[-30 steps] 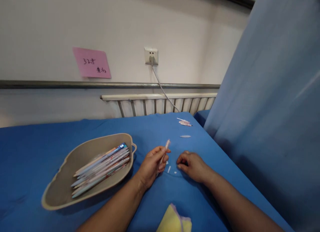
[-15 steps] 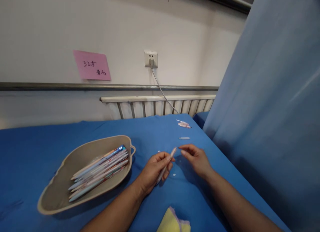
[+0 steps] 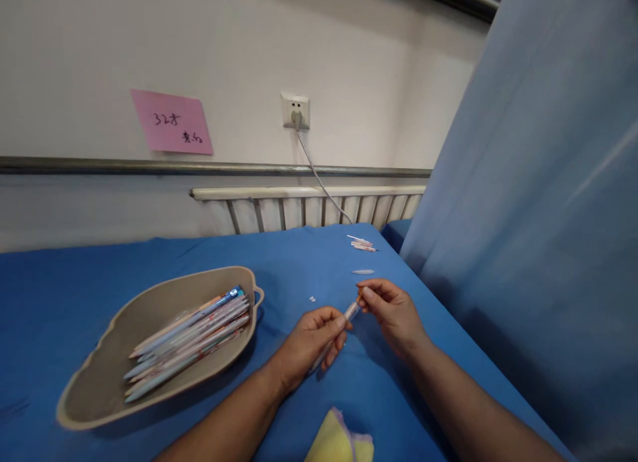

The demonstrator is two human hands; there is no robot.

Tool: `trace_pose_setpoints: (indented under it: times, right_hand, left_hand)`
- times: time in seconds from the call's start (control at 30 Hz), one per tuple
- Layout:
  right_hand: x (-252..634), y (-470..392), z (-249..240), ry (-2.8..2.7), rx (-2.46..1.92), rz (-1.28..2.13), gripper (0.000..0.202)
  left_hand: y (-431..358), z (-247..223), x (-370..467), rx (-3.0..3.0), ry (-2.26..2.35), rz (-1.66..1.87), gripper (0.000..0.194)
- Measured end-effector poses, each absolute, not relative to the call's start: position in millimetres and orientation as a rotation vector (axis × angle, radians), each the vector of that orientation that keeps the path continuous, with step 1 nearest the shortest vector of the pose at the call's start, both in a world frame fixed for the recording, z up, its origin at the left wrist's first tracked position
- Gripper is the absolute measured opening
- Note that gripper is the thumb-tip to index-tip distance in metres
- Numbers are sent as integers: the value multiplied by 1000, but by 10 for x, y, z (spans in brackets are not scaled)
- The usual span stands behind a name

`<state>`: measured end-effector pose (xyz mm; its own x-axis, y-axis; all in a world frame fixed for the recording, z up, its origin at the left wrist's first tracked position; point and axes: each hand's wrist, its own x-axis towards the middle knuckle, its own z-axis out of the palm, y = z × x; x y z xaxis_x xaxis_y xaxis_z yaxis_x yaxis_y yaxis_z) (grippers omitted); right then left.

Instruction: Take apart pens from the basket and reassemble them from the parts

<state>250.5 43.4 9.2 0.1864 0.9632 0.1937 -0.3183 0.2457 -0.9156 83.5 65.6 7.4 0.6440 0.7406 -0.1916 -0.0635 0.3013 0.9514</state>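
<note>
My left hand [image 3: 315, 339] is closed round a slim pale pen [image 3: 352, 310], which slants up to the right. The pen's lower end shows below the fingers. At the upper end, thumb and fingers of my right hand [image 3: 391, 312] are pinched together. A small orange-brown bit shows between those fingertips; whether it is part of the pen I cannot tell. Just beyond my hands lies a pale pen-shaped piece [image 3: 363, 272], and farther back a small group of thin sticks [image 3: 363, 244]. Tiny white bits [image 3: 312, 299] lie behind my left hand.
A beige basin [image 3: 94, 355] with several pens [image 3: 192, 342] stands on the blue cloth [image 3: 294, 262] at left. A folded yellow cloth [image 3: 336, 439] lies in front. Behind are a white rail [image 3: 299, 192] and a plugged socket [image 3: 296, 110]. A blue curtain [image 3: 523, 203] hangs at right.
My right hand has come from beside the pen onto its upper end, its fingers now pinched. The left hand still holds the pen. The whole view has shifted slightly.
</note>
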Motion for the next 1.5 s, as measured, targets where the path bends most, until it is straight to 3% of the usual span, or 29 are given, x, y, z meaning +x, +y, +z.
trace_pose_setpoints:
  times: [0.4,0.53,0.8,0.93,1.07,1.5]
  right_hand:
    - [2520,445,72,-995,-905,1048,22]
    - [2628,540,-82,-1153,-1231,941,25]
    - [2658,488,-247,-1656,-1544,765,3]
    - [2503,382,-125,-1998,-1467,441,12]
    - [2367,314,-85,-2253,-1291,410,20]
    - [2276,296,-72,-2448,-1492,216,13]
  left_hand:
    - [652,73,825,1129,716,596,32]
    - [728,129,773,1024,719,711,27]
    - [869,144,702,814,723,844,22]
    - [892,128,698,780,723,889,20]
    - [900,128,688,775,714,916,18]
    - [896,96,688,767,719,928,20]
